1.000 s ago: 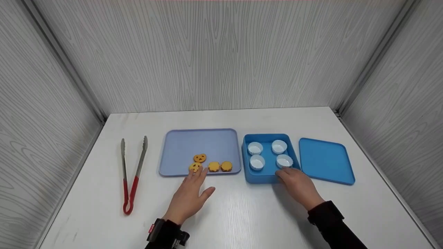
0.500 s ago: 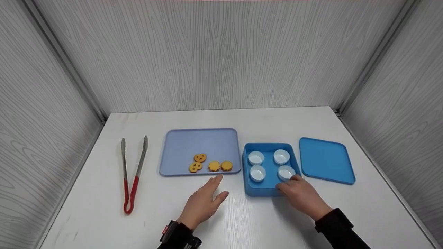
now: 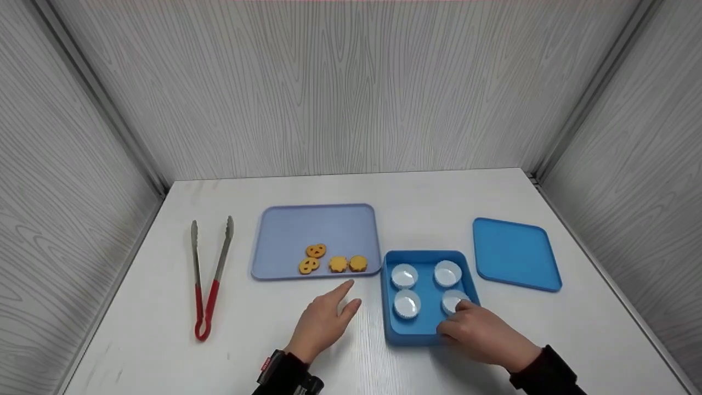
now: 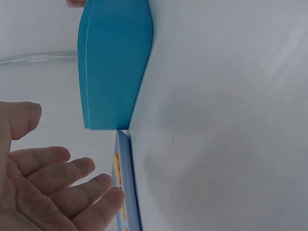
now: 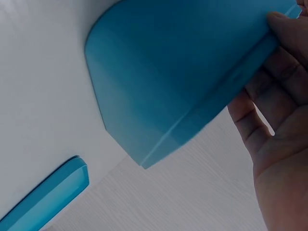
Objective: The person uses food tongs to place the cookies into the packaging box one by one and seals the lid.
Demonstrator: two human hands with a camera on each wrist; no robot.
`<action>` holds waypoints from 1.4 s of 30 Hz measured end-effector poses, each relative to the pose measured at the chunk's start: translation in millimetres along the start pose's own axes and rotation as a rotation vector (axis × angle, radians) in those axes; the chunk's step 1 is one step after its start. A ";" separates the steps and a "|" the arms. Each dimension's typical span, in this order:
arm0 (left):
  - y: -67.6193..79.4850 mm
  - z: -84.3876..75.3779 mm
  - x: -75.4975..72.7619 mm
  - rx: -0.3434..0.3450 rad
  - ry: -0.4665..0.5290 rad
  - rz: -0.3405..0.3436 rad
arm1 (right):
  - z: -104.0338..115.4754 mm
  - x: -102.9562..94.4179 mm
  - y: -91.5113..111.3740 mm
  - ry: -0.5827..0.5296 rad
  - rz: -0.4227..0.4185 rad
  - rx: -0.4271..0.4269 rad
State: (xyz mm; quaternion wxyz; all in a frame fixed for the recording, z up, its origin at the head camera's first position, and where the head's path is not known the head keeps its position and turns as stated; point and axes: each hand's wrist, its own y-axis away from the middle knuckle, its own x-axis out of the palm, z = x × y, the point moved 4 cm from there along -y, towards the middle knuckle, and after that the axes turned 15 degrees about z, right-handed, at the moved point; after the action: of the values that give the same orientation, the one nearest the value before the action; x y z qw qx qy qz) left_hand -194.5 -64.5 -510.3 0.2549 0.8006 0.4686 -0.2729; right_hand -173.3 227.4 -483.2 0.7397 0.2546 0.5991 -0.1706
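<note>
A blue box (image 3: 412,339) holds several white paper baking cups, one of them a cup (image 3: 407,304) at its near left. My right hand (image 3: 482,334) grips the box's near right corner, thumb on the outer wall and fingers over the rim. In the right wrist view the thumb and fingers pinch that rim. My left hand (image 3: 321,323) hovers above the table in front of the tray, fingers extended and holding nothing. On the lavender tray (image 3: 307,225) lie two pretzel-shaped cookies (image 3: 309,266) and two round cookies (image 3: 358,264), near its front edge.
Tongs with red handles (image 3: 210,307) lie spread on the left of the white table (image 3: 164,285). A flat blue lid (image 3: 516,253) lies to the right of the box. Grey wood-grain panels (image 3: 345,88) enclose the table at the back and sides.
My right hand has drawn the blue box toward me, with the cups inside it. My left hand has moved right and a little nearer, away from the tray's cookies.
</note>
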 end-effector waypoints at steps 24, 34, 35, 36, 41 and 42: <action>72.5 125.9 -126.2 -0.389 -0.249 -0.320 | 45.1 4.4 4.7 -0.131 0.184 -0.111; 91.9 171.4 -123.0 -0.582 -0.139 -0.281 | 55.1 7.6 -1.8 -0.147 0.147 -0.215; 91.8 173.5 -122.4 -0.587 -0.128 -0.283 | 55.7 7.7 -2.7 -0.149 0.143 -0.219; 91.9 174.8 -122.0 -0.588 -0.117 -0.289 | 56.4 7.7 -3.6 -0.153 0.142 -0.220; 92.6 176.8 -118.9 -0.578 -0.115 -0.328 | 60.0 7.9 -8.6 -0.156 0.142 -0.223; 93.0 176.3 -118.4 -0.571 -0.121 -0.336 | 60.3 8.2 -9.4 -0.160 0.147 -0.222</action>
State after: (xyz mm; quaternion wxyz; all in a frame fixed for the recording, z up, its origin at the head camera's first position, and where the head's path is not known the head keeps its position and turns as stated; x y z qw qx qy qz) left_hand -195.4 -294.0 -543.3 0.4476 0.5906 0.6357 -0.2159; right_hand -128.5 185.1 -483.6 0.8192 0.2002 0.5330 -0.0685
